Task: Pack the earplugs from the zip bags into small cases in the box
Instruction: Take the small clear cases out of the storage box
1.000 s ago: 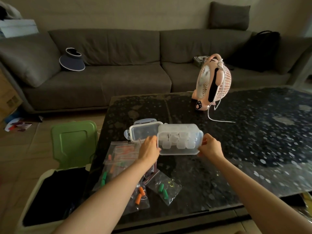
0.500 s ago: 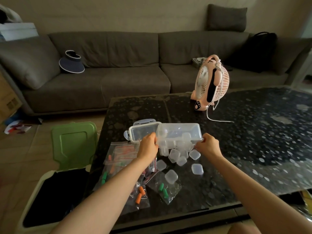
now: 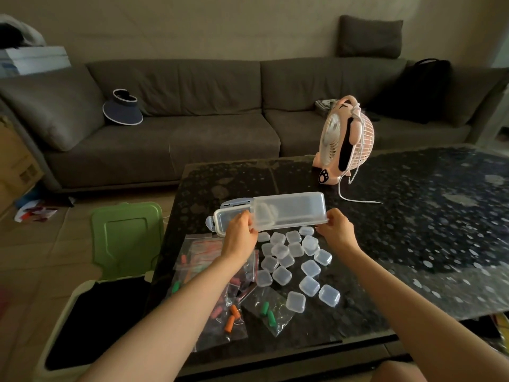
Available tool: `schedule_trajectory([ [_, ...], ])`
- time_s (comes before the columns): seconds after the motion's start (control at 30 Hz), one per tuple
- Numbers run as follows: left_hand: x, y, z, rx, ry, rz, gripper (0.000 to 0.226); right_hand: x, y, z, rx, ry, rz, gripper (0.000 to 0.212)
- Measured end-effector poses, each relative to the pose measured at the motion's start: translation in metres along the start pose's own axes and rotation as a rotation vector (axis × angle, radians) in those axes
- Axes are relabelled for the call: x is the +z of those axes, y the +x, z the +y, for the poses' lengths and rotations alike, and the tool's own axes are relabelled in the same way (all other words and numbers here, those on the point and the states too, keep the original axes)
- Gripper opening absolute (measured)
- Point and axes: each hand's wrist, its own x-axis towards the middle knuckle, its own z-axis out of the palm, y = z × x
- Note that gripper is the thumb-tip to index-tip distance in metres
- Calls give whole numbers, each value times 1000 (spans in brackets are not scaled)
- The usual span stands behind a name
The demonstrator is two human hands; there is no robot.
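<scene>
Earplugs [image 3: 230, 320] — in bags [image 3: 279, 325] on table [image 3: 413, 216], none packed yet; cases [image 3: 309, 285] lying in a heap beside them; box [image 3: 292, 209] upside down, gripped at each end by left hand [image 3: 238, 235] and right hand [image 3: 334, 230] — nearly empty; all packing left to do.

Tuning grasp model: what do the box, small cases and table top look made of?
Box: likely clear, faintly frosted rigid plastic; contents show through. Small cases: likely same translucent plastic, glossy edges. Table top: dark, glossy, maybe glass or polished stone; speckled pattern.
</scene>
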Motion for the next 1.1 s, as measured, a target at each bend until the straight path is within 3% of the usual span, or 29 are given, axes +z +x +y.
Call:
schedule_trajectory([
  [0.2,-19,-1,0,-25,3,188,11,11,2,-13,-30,142,-62,10],
  [0.3,-31,7,-11,-138,2,282,17,21,3,-23,-53,171,-158,24],
  [0.47,-47,20,-40,-348,-180,181,27,47,9,-41,-120,145,-359,57],
  [0.6,-51,16,-49,-436,-417,-1,50,72,12,-41,-44,105,-446,63],
  [0.7,-49,12,-54,-442,-457,-42,58,85,13,-41,27,166,-437,66],
  [0.87,-49,11,-46,-392,-503,-40,42,94,16,-44,73,274,-402,66],
  [1.1,-50,5,-44,-377,-399,-34,44,96,16,-37,52,187,-342,65],
])
